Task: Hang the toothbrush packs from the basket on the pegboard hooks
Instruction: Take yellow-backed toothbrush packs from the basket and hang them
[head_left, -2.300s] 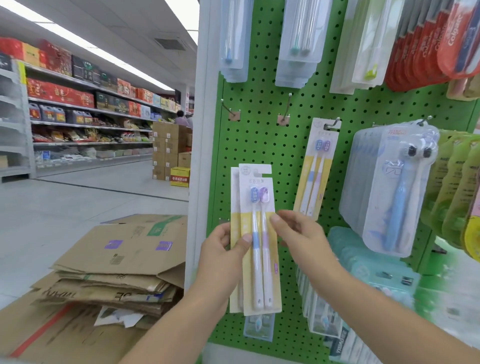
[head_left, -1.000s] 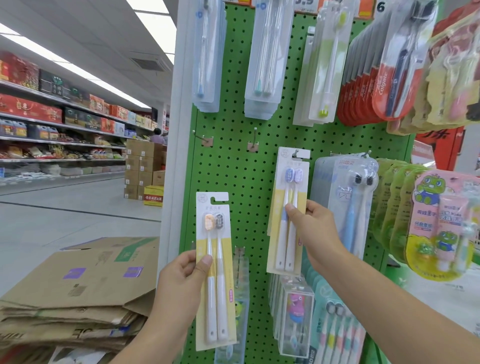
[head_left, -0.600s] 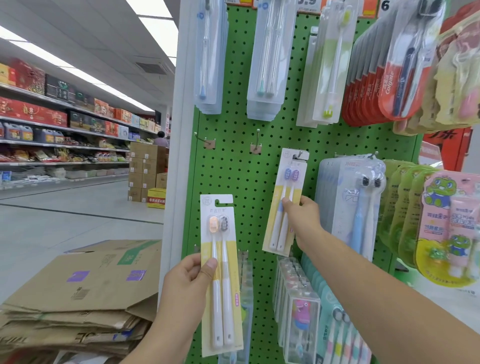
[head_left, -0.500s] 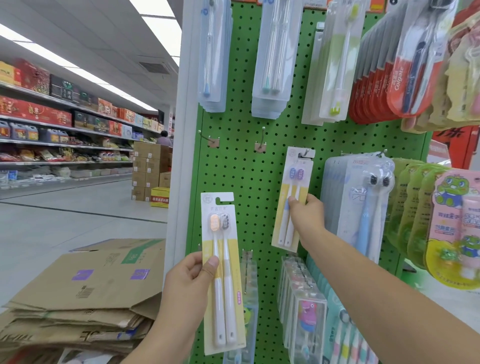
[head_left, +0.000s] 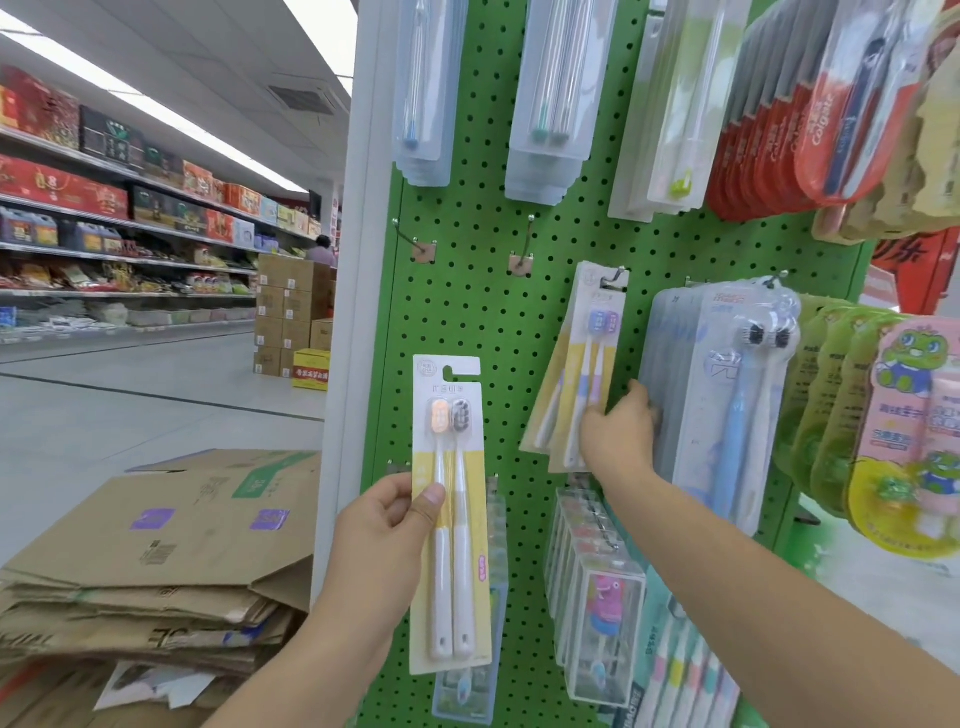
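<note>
I note the left hand (head_left: 382, 540) holding a toothbrush pack (head_left: 451, 514) upright in front of the green pegboard (head_left: 467, 312); the thumb (head_left: 431, 496) presses the card's front at its left edge, about mid-height, and the remaining fingers curl behind it, so most of the pack stands above and below the grip. The pack's hang slot is at the top, well above the thumb, and on no hook. Up and to the right, a second pack (head_left: 579, 364) hangs tilted from a hook (head_left: 615, 274), its lower end swung leftward. I observe the right hand (head_left: 618, 434) at that pack's lower right corner, fingertips touching the card; whether they pinch it or merely press it, I cannot tell. Two bare hooks (head_left: 415, 244) stand above the left hand's pack.
</note>
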